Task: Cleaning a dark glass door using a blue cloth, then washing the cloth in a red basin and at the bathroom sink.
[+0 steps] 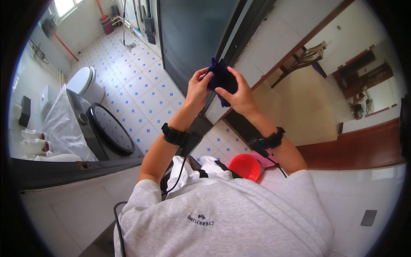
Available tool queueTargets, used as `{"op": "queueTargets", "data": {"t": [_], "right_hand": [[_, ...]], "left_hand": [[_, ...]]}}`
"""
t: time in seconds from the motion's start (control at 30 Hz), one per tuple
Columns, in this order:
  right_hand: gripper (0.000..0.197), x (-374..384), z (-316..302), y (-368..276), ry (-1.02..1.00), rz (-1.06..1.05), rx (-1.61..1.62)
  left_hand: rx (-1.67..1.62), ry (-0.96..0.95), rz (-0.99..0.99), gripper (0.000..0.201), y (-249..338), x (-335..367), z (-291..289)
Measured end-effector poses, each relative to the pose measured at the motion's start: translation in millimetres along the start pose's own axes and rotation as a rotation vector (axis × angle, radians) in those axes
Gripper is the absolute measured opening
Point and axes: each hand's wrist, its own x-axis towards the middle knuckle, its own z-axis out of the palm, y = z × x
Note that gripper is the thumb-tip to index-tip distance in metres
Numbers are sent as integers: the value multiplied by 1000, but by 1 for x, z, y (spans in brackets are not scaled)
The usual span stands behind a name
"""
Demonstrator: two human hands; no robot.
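Both hands hold up a crumpled dark purple cloth [222, 77] in front of a dark glass door [192, 34]. My left hand [198, 87] pinches its left edge between thumb and fingers. On the other side, my right hand [241, 93] grips the cloth with the thumb in front and the fingers behind the edge. A short end of the cloth hangs below, between the hands. Each wrist wears a black strap with a small device, and a cable runs down from each.
A red basin [245, 167] stands on the floor near my body. Left are a front-loading washing machine [109, 128] under plastic film and a white toilet [85, 83]. Mops and brooms lean at the far wall. Through an opening at right, a wooden chair [306, 58] stands in another room.
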Motion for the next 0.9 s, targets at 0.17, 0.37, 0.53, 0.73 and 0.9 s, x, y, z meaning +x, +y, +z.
{"op": "queueTargets", "data": {"t": [0.17, 0.37, 0.53, 0.73, 0.9], "right_hand": [[51, 11, 21, 19, 45, 146, 283], [36, 30, -10, 19, -198, 367, 830], [36, 24, -41, 43, -362, 757, 1096], [32, -3, -64, 92, -470, 978, 1008], [26, 34, -122, 47, -199, 630, 1102]], "left_hand": [[-257, -161, -42, 40, 11, -7, -12], [369, -118, 31, 44, -5, -1, -34], [295, -170, 58, 27, -10, 12, -20], [683, -29, 243, 28, 4, 35, -14], [212, -136, 27, 29, 60, 29, 27]]}}
